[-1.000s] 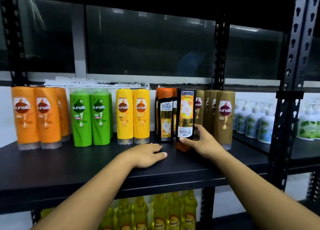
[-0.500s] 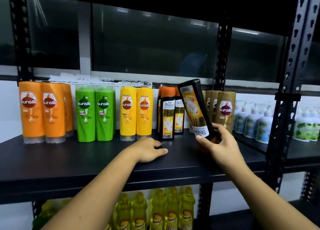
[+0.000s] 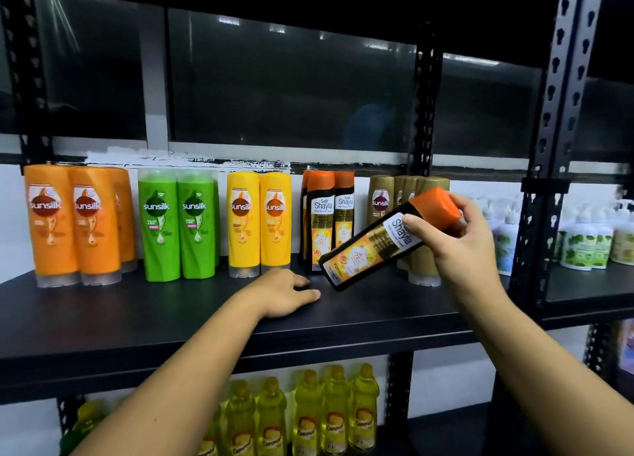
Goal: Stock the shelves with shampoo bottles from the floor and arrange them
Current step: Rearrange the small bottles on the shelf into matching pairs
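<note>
Right hand [image 3: 459,243] grips tilted Shayla bottle [image 3: 370,250] over black shelf [image 3: 137,318]; left hand [image 3: 281,292] rests relaxed.

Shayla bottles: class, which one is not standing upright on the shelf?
The held Shayla bottle, gripped by the right hand: it slants, orange cap highest, while the other Shayla bottles stand upright on the shelf.

From here, the right grip [image 3: 456,246] covers part of the label and cap of the tilted black bottle [image 3: 363,253], which hides much of the gold bottles [image 3: 380,195] behind it. The white pump bottles [image 3: 583,239] are blurred and their labels unreadable. The yellow bottles [image 3: 336,411] below run off the bottom edge, some behind the left forearm [image 3: 192,376].
</note>
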Demonstrator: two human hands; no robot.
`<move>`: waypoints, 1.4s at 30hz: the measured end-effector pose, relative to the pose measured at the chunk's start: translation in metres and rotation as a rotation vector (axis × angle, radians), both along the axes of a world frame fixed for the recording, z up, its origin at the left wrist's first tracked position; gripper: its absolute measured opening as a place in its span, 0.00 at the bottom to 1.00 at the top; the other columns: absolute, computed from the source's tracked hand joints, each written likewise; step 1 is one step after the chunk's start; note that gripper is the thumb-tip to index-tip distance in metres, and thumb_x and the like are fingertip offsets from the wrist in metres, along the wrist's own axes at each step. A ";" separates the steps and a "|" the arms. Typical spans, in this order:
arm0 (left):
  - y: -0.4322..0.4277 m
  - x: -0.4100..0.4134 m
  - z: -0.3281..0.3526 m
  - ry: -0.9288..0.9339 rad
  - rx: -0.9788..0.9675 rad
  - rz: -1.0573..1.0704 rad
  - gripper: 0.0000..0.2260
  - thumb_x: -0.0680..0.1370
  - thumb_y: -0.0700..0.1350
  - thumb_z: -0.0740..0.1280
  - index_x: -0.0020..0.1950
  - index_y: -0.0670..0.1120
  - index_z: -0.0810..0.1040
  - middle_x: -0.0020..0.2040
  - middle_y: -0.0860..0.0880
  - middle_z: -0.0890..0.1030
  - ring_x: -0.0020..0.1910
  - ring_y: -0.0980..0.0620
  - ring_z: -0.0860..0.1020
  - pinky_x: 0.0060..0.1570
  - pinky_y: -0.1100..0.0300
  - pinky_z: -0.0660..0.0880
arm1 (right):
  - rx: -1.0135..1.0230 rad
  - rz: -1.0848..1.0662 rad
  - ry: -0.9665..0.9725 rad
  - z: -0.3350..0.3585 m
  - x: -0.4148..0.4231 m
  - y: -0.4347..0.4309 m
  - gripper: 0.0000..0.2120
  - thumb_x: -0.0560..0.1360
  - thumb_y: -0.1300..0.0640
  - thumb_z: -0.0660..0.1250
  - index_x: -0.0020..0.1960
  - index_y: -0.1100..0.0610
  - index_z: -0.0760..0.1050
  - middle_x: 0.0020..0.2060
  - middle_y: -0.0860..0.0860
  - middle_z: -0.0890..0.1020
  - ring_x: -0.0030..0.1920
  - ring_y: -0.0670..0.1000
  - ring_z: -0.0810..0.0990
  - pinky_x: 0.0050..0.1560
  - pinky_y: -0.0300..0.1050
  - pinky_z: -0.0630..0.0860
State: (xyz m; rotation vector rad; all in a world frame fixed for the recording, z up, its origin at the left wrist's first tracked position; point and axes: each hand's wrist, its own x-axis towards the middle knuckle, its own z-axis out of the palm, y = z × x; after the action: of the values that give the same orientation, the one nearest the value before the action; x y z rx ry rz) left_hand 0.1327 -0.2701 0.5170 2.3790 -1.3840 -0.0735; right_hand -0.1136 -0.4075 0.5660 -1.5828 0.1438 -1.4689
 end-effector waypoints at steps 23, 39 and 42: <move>-0.004 0.010 0.004 0.084 -0.212 0.026 0.31 0.79 0.56 0.71 0.80 0.52 0.66 0.76 0.50 0.71 0.73 0.50 0.72 0.67 0.61 0.68 | -0.059 0.197 0.728 -0.013 0.068 -0.031 0.25 0.75 0.54 0.74 0.67 0.48 0.68 0.57 0.45 0.81 0.57 0.45 0.80 0.61 0.49 0.75; -0.083 0.024 0.025 0.199 -0.525 0.145 0.24 0.75 0.44 0.75 0.68 0.52 0.69 0.62 0.53 0.80 0.60 0.51 0.80 0.63 0.51 0.77 | 0.054 0.076 0.567 -0.029 0.163 -0.086 0.16 0.79 0.59 0.68 0.63 0.50 0.65 0.54 0.48 0.81 0.55 0.48 0.80 0.59 0.48 0.75; -0.091 0.030 0.017 0.202 -0.578 0.148 0.21 0.77 0.45 0.75 0.65 0.52 0.69 0.60 0.53 0.80 0.58 0.51 0.80 0.60 0.52 0.77 | 0.023 0.057 0.536 -0.036 0.169 -0.089 0.16 0.81 0.58 0.66 0.64 0.48 0.64 0.52 0.43 0.79 0.56 0.45 0.79 0.56 0.42 0.71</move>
State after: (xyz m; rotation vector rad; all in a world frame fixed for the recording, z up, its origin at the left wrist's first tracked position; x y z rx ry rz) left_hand 0.1628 -0.3609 0.5345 1.9176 -0.9670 0.1101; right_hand 0.0549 -0.4963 0.5298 -1.9120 0.4168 -0.9665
